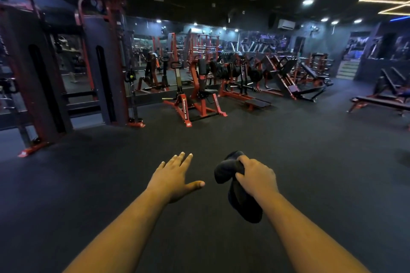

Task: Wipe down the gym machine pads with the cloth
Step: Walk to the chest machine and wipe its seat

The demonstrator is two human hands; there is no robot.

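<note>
Far ahead of both hands stand red metal gym machines with black pads (200, 86), and a tall red and black cable tower (66, 62) rises off to the left. Only bare dark rubber floor (221, 131) lies between the hands and the machines. The right hand (255, 176) has its fingers curled tight around a soft dark cloth (241, 193), which hangs below the fist. The left hand (175, 176) is flat, fingers spread, holding nothing. Both bare arms reach forward, side by side.
</note>
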